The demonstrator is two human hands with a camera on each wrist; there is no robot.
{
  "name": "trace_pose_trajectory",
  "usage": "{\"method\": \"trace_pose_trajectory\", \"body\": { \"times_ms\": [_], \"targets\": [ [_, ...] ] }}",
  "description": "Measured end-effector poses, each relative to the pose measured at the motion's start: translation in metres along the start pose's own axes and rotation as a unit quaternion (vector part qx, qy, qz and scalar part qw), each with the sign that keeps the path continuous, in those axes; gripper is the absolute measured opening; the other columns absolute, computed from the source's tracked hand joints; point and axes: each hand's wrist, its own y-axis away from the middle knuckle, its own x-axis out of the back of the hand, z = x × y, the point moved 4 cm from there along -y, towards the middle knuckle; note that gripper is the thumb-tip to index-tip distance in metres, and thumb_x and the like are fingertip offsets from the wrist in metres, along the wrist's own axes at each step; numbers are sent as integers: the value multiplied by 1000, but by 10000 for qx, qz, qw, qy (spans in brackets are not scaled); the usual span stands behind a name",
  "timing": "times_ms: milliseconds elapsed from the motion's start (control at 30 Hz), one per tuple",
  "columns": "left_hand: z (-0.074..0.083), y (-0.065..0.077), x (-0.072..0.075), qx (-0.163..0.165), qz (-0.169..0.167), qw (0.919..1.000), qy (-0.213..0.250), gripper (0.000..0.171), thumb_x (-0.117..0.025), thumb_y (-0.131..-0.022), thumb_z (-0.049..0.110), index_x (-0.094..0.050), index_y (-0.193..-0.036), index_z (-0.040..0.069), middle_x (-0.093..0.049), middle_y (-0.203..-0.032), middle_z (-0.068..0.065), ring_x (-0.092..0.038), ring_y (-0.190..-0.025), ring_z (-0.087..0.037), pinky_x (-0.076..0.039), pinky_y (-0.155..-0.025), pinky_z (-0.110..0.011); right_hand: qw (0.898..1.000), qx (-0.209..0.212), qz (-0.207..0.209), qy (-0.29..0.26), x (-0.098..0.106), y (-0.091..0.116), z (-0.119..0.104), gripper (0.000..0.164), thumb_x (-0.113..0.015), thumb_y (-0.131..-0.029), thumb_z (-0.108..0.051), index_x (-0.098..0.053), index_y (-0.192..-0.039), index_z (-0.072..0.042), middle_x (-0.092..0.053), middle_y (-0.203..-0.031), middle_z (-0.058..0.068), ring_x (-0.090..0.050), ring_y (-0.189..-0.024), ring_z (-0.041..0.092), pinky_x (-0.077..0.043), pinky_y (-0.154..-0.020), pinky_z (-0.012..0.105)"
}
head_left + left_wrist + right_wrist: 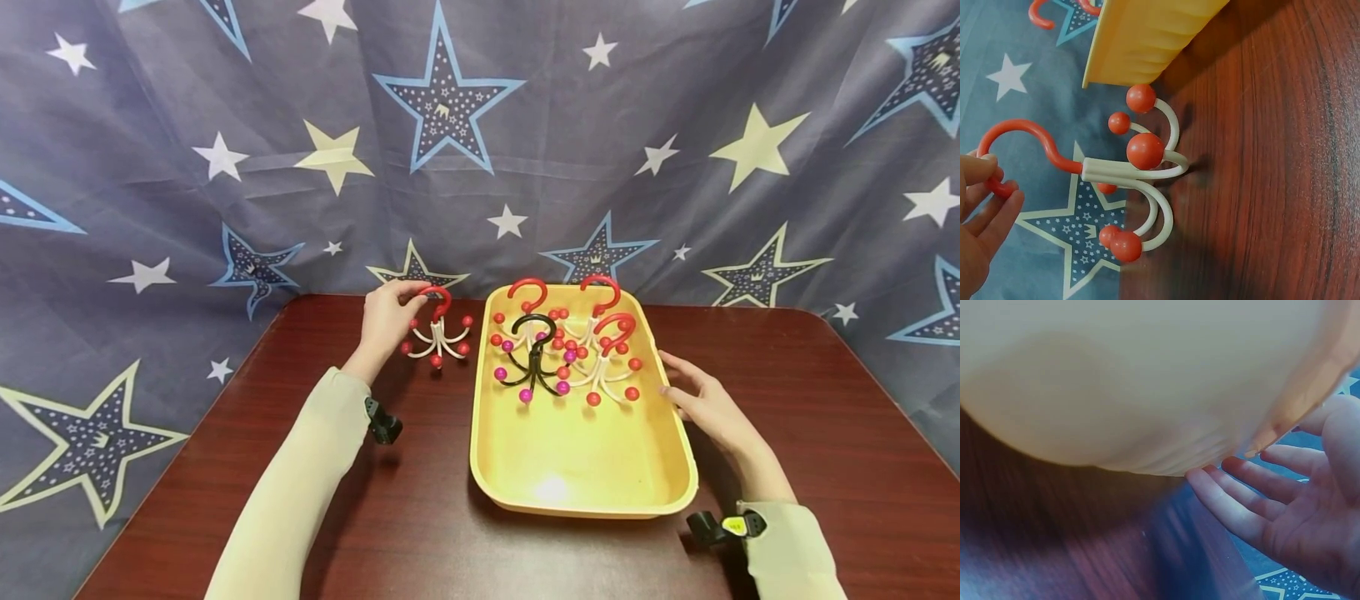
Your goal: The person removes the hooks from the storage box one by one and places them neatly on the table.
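My left hand [384, 323] pinches the red hook end of a white multi-arm hook hanger [438, 332] with red ball tips. In the left wrist view the hanger's white arms [1163, 215] curve out above the dark wood, close to or touching it. Right of it stands a yellow tray [585, 471]. Inside its far half are three similar red-and-white hangers [602, 375] and one black hanger [534, 362] with magenta balls. My right hand [708, 408] touches the tray's right side with extended fingers; the right wrist view shows the fingertips [1200, 481] against the tray's outer wall.
The tray and the held hanger are on a dark red-brown wooden table [405, 525]. Directly behind its far edge hangs a grey-blue cloth [517, 183] printed with stars. Black devices are strapped to both wrists.
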Motion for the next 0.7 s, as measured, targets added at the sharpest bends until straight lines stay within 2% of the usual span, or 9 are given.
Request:
{"method": "trace_pose_trajectory", "body": {
  "times_ms": [233,367,567,700],
  "targets": [
    [3,0,2,-123,-69,9999,-78,25,-68,-79,13,-70,-104,12,-69,-98,-8,-63,-88,-22,-45,-79,-38,10000,-1,-31,-5,0,0,0,58,-51,-90,-10,-27,-142,-3,-46,-119,27,-60,-80,7,-53,-64,28],
    [8,0,3,-313,-115,9994,-120,27,-69,-78,12,-69,-106,10,-68,-97,-9,-63,-84,-24,-46,-76,-37,10000,-23,-25,31,-1,0,-1,58,-51,-90,-10,-27,-142,-3,-46,-119,27,-60,-80,7,-53,-64,28],
    [25,-3,5,-652,-43,9978,-142,27,-69,-79,13,-69,-105,10,-67,-96,-8,-61,-85,-22,-46,-75,-35,10000,-30,-9,56,0,0,-1,58,-51,-90,-10,-27,-142,-3,-46,-118,28,-60,-79,6,-52,-63,28],
    [40,-1,3,-724,-127,9971,205,25,-69,-78,11,-69,-104,9,-67,-97,-8,-63,-85,-21,-48,-76,-34,10000,13,-26,-49,-1,0,0,57,-50,-90,-9,-27,-142,-2,-45,-118,28,-60,-79,7,-53,-63,29]
  ]
}}
